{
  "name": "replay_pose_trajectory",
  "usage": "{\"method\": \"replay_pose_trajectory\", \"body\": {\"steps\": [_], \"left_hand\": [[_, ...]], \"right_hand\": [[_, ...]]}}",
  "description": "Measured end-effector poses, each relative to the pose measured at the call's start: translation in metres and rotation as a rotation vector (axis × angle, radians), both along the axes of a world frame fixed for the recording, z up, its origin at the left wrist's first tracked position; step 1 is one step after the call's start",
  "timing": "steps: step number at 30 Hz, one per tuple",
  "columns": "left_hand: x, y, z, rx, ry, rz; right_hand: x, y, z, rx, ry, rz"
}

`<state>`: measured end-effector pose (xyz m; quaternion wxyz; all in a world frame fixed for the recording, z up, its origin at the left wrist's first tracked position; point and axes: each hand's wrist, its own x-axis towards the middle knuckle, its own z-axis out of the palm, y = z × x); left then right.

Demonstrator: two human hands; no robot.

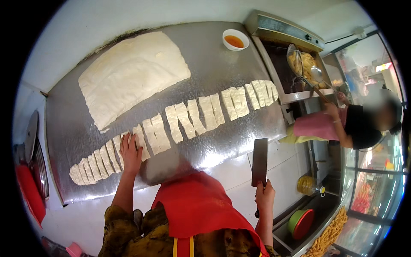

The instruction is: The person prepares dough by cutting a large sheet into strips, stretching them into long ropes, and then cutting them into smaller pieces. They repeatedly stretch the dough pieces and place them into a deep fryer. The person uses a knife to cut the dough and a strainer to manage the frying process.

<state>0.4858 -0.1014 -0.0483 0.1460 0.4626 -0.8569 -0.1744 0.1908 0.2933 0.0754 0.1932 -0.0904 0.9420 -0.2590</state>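
My left hand (131,155) rests on a row of cut dough strips (156,135), its fingers apart and touching strips toward the row's left part. Whether a strip is pinched under the fingers is hard to see. My right hand (265,194) grips the handle of a cleaver (259,162), its broad blade pointing away from me beyond the table's front edge. The row slants across the steel table (205,75), with uneven gaps between the strips. Behind it lies a large flattened slab of dough (135,74), uncut.
A white bowl of orange liquid (234,40) stands at the back right. Beside the table, a co-worker (324,123) holds a strainer (295,62) and ladle (317,74) over a fryer (277,69) with fried pieces. An oil bottle (306,185) and a green basin (295,221) sit at right.
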Motion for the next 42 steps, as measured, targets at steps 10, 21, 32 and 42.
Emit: {"method": "replay_pose_trajectory", "body": {"steps": [10,21,32,42], "left_hand": [[0.027,0.018,0.013,-0.073,0.006,0.263],[0.174,0.256,-0.028,0.048,-0.074,0.83],[0.164,0.479,-0.055,0.592,-0.535,0.951],[0.096,0.393,-0.039,0.45,-0.369,1.052]], "right_hand": [[-0.073,-0.004,-0.005,-0.177,-0.275,0.031],[-0.213,-0.102,0.027,-0.17,0.008,0.575],[-0.287,-0.236,-0.034,-0.203,0.215,1.034],[-0.294,-0.388,-0.104,-0.204,0.71,1.175]]}}
